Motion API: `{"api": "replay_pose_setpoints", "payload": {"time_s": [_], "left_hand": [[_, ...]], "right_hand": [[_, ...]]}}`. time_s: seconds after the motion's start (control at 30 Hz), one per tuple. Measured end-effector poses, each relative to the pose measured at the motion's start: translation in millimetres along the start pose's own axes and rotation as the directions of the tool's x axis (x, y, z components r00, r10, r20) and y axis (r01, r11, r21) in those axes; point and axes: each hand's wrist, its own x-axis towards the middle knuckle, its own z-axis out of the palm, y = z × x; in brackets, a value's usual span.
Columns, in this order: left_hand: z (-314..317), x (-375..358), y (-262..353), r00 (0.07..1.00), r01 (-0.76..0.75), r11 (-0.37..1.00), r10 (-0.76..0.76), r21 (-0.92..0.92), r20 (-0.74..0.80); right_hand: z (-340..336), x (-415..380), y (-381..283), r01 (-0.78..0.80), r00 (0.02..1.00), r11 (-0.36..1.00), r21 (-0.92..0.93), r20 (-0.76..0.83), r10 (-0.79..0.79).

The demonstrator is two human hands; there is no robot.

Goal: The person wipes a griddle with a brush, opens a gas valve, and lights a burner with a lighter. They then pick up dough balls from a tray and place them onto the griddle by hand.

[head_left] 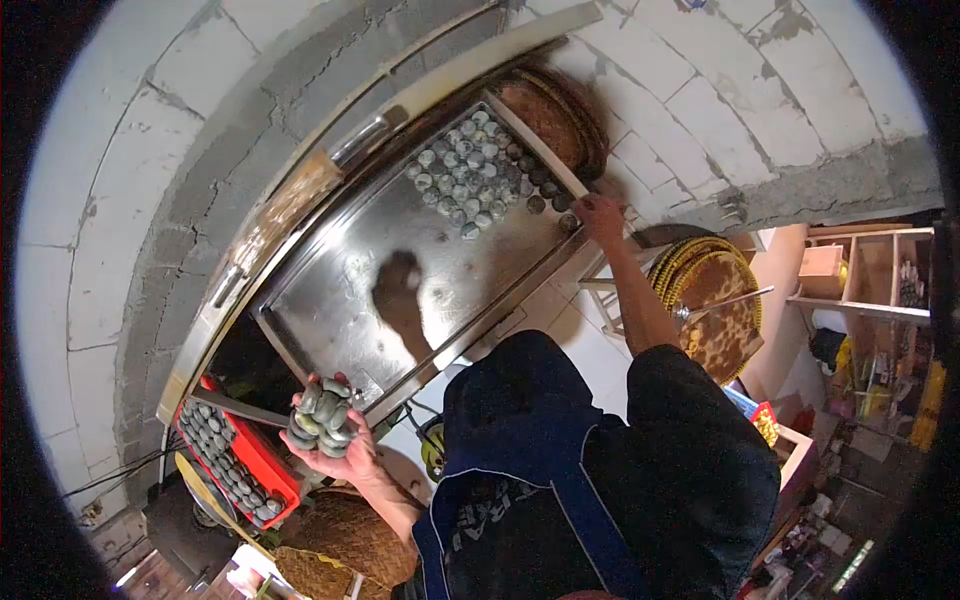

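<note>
Several small grey-green round lumps (pixel 322 417) heaped in the left hand (pixel 335 445), palm up, fingers (pixel 305 400) curled round the pile, near the bottom left edge of the large shiny steel tray (pixel 340 290). Right hand (pixel 600 215) stretched to the far right corner of that tray, fingers pressed together close to the last row of the same grey lumps laid out in ranks (pixel 480 170); whether pinching one or only touching the tray rim, impossible to tell. Best done, by the look of it, by setting each lump down singly, close beside its neighbour, rows kept straight, left palm level so the heap does not roll off. More lumps waiting in the red plastic crate (pixel 265 470) lower left. Hard to make out: material of the lumps, the fingertips on the right, the tabletop beneath the tray, and much at the dark lens edge; brown woven round baskets (pixel 550 115) partly cut off behind the tray.
</note>
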Motion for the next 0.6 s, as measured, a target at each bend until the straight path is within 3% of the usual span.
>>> {"api": "replay_pose_setpoints", "payload": {"time_s": [0.03, 0.07, 0.1, 0.13, 0.23, 0.33, 0.43, 0.5, 0.53, 0.6], "left_hand": [[1.0, 3.8, -2.2, 1.0, -0.001, 1.0, 0.0, 0.012, 0.006], [4.0, 7.9, -5.5, 0.999, 0.008, 1.0, -0.008, 0.021, 0.03], [5.2, 11.0, -6.7, 1.0, 0.008, 1.0, -0.009, 0.025, 0.029], [6.2, 12.6, -6.5, 1.0, 0.011, 1.0, -0.012, 0.028, 0.027], [10.4, 13.5, -8.8, 1.0, 0.008, 0.999, -0.009, 0.038, 0.022], [8.9, 11.0, -11.4, 1.0, -0.009, 0.999, 0.009, 0.034, -0.002], [0.0, 10.6, -15.4, 0.995, -0.07, 0.997, 0.071, 0.014, -0.075], [0.0, 11.0, -18.1, 0.984, -0.118, 0.993, 0.118, 0.009, -0.133], [3.6, 12.2, -22.0, 0.99, -0.086, 0.996, 0.083, -0.026, -0.11], [9.8, 14.7, -24.0, 0.997, -0.029, 1.0, 0.028, -0.007, -0.075]], "right_hand": [[20.0, 2.9, 17.4, -0.004, 1.0, 1.0, 0.003, 0.002, 0.004], [47.0, 6.3, 40.5, 0.279, 0.959, 0.96, 0.007, -0.058, -0.278], [60.5, 9.8, 54.1, 0.539, 0.836, 0.842, -0.006, -0.115, -0.536], [60.5, 13.4, 56.0, 0.539, 0.837, 0.842, 0.0, -0.114, -0.535], [58.0, 25.7, 57.4, 0.339, 0.941, 0.928, -0.152, 0.059, -0.334], [41.9, 27.0, 43.4, 0.212, 0.972, 0.937, -0.276, 0.156, -0.174], [39.9, 13.5, 7.2, 0.297, 0.935, 0.943, -0.151, 0.245, -0.256], [54.5, 6.8, -0.2, 0.421, 0.906, 0.789, -0.448, 0.25, -0.342], [53.1, 6.7, -0.8, 0.423, 0.905, 0.79, -0.445, 0.251, -0.343], [46.4, 7.9, -0.5, 0.497, 0.864, 0.614, -0.613, 0.282, -0.418]]}}
